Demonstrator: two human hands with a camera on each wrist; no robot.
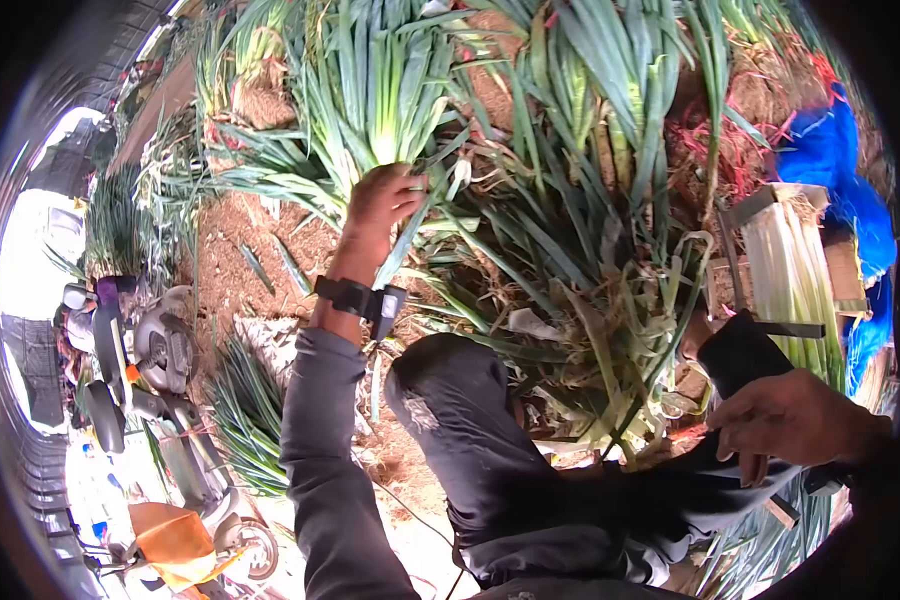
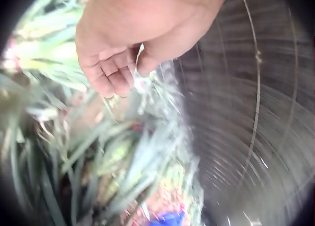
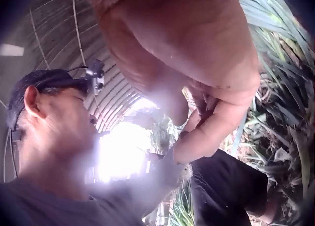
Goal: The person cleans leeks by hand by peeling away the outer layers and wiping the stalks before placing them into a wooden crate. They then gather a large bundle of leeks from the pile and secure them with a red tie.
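Observation:
My left hand [image 1: 380, 205] reaches forward at the lower end of a bunch of leeks [image 1: 385, 115] with broad green leaves. In the left wrist view its fingers [image 2: 115, 78] are loosely bent, and a gap shows between them and the thumb. My right hand [image 1: 785, 420] hovers over the leg on the right, palm down with loosely bent fingers. No object shows in it in the right wrist view, where its fingers [image 3: 211, 127] curl near the thumb. Between my hands lies a tangled heap of leeks [image 1: 600, 270] with wilted leaves.
A bundle of pale stalks [image 1: 790, 260] sits in a wooden frame at the right, a dark flat bar [image 1: 790, 330] across it. Blue plastic [image 1: 820, 150] and pink string [image 1: 725, 140] lie beyond. Soil [image 1: 250, 240] covers the ground. A motorbike [image 1: 185, 440] stands left. A trousered knee [image 1: 450, 370] is below.

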